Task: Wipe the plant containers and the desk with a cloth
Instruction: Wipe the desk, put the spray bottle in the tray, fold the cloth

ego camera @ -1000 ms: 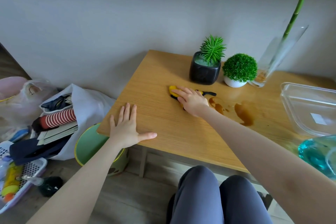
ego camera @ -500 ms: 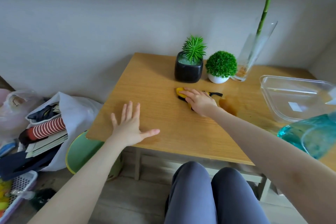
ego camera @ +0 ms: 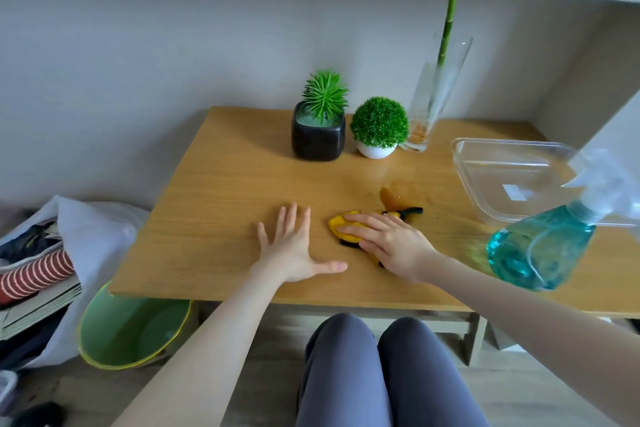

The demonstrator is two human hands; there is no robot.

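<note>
Pressing flat, the right hand (ego camera: 391, 244) holds the yellow cloth (ego camera: 346, 227) against the counter (ego camera: 221, 204), fingers straight over it; the left hand (ego camera: 294, 248) rests beside it, fingers spread. Beyond lies a brown spill (ego camera: 389, 198); firm, overlapping strokes should lift it. Farthest stand the black pot (ego camera: 318, 139), white pot (ego camera: 375, 151) and glass vase (ego camera: 433, 104), probably next.

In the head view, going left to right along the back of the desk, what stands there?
Black square pot with the spiky plant → white pot with the round green bush → tall glass vase holding the green stalk → clear plastic tub.
</note>
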